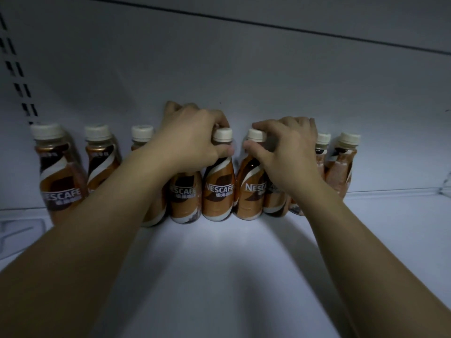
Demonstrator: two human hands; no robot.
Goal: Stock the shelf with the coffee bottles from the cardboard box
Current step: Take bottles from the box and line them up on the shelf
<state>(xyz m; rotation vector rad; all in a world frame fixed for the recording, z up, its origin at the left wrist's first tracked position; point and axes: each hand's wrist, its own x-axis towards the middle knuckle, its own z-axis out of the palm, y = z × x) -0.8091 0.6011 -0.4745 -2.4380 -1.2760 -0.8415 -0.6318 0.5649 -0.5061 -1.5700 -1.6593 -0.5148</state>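
Observation:
Several brown Nescafe coffee bottles with cream caps stand in a row along the back of the white shelf [219, 264]. My left hand [192, 140] is closed over the necks of two middle bottles: one [217, 191] with its cap showing, one [184, 198] with its cap hidden under my palm. My right hand [288, 152] grips the necks of the neighbouring bottles, one [249, 191] with its cap visible beside my thumb and another [274, 198] mostly hidden beneath the hand. The cardboard box is out of view.
Two bottles [61, 181] stand at the far left and two more [340, 167] at the far right. The grey back wall [244, 76] rises right behind the row. A slotted upright [22, 86] runs up the left edge. The scene is dim.

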